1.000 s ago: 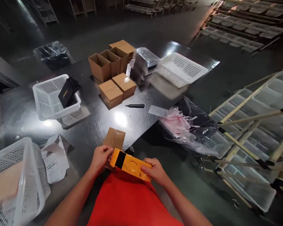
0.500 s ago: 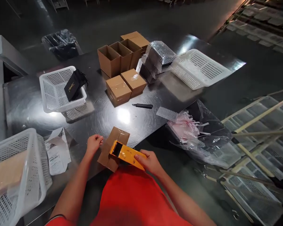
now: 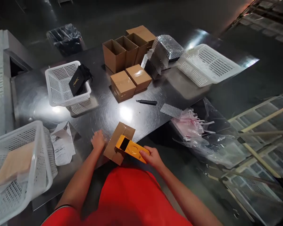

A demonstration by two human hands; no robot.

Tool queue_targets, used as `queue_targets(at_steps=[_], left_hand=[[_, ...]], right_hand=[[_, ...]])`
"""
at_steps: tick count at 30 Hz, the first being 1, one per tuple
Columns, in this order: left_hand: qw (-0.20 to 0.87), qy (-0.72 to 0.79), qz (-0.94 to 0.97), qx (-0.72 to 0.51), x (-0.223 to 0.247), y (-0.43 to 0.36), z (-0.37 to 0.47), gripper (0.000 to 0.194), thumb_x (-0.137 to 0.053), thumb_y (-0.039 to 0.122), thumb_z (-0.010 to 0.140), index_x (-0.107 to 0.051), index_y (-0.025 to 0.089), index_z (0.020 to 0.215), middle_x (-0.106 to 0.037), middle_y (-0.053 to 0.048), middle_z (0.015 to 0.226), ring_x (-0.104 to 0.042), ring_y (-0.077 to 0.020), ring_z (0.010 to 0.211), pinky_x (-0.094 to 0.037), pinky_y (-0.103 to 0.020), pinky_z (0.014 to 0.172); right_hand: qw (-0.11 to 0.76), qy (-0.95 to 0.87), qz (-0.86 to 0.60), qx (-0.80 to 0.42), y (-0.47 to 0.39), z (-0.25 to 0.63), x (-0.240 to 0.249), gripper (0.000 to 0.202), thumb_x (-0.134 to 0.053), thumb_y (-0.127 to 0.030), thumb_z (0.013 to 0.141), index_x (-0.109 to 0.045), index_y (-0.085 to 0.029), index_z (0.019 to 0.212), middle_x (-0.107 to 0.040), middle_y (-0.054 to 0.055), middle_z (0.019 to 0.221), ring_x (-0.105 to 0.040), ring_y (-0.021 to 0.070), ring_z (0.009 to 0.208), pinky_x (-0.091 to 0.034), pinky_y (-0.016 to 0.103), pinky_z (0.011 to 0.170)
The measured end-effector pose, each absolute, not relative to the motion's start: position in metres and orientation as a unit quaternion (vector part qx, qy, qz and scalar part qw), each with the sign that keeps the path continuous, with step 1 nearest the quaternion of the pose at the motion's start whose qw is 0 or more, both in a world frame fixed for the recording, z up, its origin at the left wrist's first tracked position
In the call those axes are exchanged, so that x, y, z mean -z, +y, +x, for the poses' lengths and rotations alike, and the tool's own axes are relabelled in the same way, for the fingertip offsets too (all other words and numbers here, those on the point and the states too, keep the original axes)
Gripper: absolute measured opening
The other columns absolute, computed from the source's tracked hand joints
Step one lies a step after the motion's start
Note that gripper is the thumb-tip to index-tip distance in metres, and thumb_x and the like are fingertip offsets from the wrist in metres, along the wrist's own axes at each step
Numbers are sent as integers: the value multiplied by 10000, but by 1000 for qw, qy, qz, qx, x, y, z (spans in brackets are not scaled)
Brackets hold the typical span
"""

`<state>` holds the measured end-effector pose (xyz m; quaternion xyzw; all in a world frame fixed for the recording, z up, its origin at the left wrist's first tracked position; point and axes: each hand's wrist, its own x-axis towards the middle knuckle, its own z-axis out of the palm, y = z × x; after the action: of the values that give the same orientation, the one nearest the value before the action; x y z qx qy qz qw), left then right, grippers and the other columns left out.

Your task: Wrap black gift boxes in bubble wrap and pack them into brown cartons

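In my right hand (image 3: 153, 157), at the table's front edge, is a yellow-orange tape dispenser (image 3: 134, 150) with a black part near its front. Its front end lies over a brown cardboard box (image 3: 124, 129), whose creased top faces me; I cannot tell whether they touch. My left hand (image 3: 98, 140) hovers just left of the box, apart from it. Motion smears its fingers, and nothing is seen in it. Beyond the box, a black utility knife (image 3: 147, 102) rests on the metal table (image 3: 103, 114).
Two taped boxes (image 3: 130, 81) stand mid-table, with open boxes (image 3: 114, 56) behind. Bubble-wrapped items (image 3: 168, 47) and a white basket (image 3: 208, 64) are at right. Left are a basket (image 3: 58, 81) holding a black pouch (image 3: 79, 80), printed papers (image 3: 62, 146) and a larger basket (image 3: 41, 160).
The whole scene shifts slightly right and up as my view turns. My left hand has lifted or turned a little beside the box. My right hand keeps its hold on the tape dispenser.
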<state>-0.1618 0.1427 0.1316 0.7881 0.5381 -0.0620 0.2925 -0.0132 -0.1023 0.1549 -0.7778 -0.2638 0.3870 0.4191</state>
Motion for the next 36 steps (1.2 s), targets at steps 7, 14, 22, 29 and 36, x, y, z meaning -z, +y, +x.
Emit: queue_targets(at_steps=[7,14,22,29,36], left_hand=[[218,475,852,-23,-162,41,-167,968,-622,459,707,-194,47,1471,-389,-294,1451,-376,-412,1352,-306,-587,1068],[94,535,839,-33,-149,13,-155,1006,-584,541,712,-219,-30,1456,-437,-322,1381,-411,-430,1286,-300,-553,1044],[46,553,831,32,-166,7,-148,1065,-716,576,587,-282,43,1401,-496,-257,1297,-469,-394,1197,-337,-505,996],[78,562,820,77,-170,23,-148,1056,-764,573,563,-321,80,1385,-536,-235,1278,-512,-389,1203,-398,-469,971],[251,520,813,70,-170,97,-170,958,-813,531,521,-477,101,1308,-593,-211,1266,-567,-377,1173,-472,-439,928]], right_hand=[[441,-272,-768,-375,-100,-15,-154,494,-548,-636,717,-416,-203,518,-362,-44,498,-321,86,496,-232,231,460],[439,-304,-761,-369,-97,-13,-153,497,-505,-648,748,-445,-201,539,-361,-45,503,-337,92,505,-233,229,459],[428,-273,-796,-330,-205,-11,-129,522,-451,-655,772,-355,-220,500,-316,-49,468,-295,85,470,-201,238,447],[448,-271,-794,-308,-231,-23,-107,513,-455,-634,777,-338,-219,498,-301,-50,460,-310,86,459,-202,233,445],[450,-289,-778,-329,-170,-16,-110,497,-458,-621,776,-362,-214,507,-317,-50,470,-309,87,468,-194,230,441]])
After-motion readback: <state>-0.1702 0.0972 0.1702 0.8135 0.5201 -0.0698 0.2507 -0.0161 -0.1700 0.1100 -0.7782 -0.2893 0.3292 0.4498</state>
